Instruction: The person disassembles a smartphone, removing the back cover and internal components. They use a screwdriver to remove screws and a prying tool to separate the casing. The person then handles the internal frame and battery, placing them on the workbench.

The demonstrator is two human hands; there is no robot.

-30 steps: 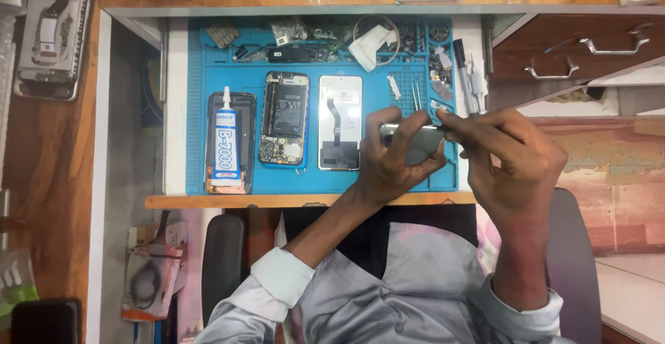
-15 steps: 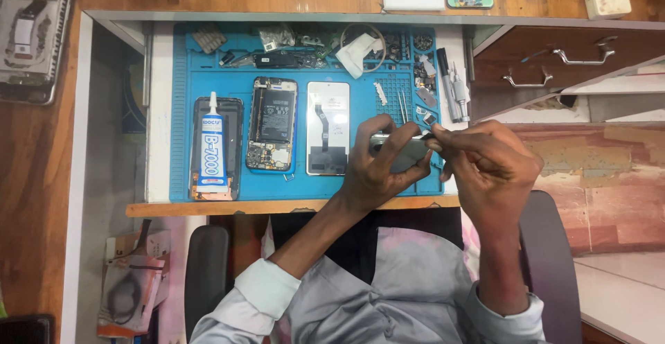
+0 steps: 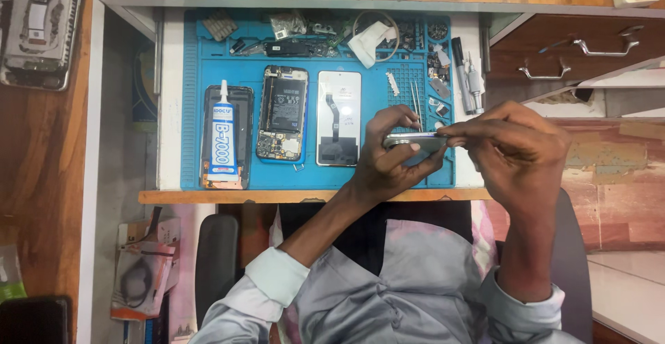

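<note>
My left hand [image 3: 388,160] grips a silvery phone part [image 3: 415,140], held edge-on above the right side of the blue work mat [image 3: 194,94]. My right hand [image 3: 519,143] pinches that part's right end with thumb and fingers. On the mat to the left lie a white display panel with a flex cable [image 3: 339,117], an opened phone body showing its battery and board [image 3: 282,112], and a dark phone panel [image 3: 242,108] with a white glue tube [image 3: 223,135] resting on it. Tweezers [image 3: 417,103] lie just beyond my left fingers.
Small parts, a white cloth [image 3: 370,40] and a wire loop fill the mat's far edge. Screwdrivers [image 3: 465,75] lie right of the mat. Wooden drawers with metal handles [image 3: 596,46] stand open at right. A device tray [image 3: 38,25] sits far left; phones line the shelf above.
Both hands with the part have stayed together over the mat's right side; the view has shifted slightly, and my right fingers have closed in on the part's end.
</note>
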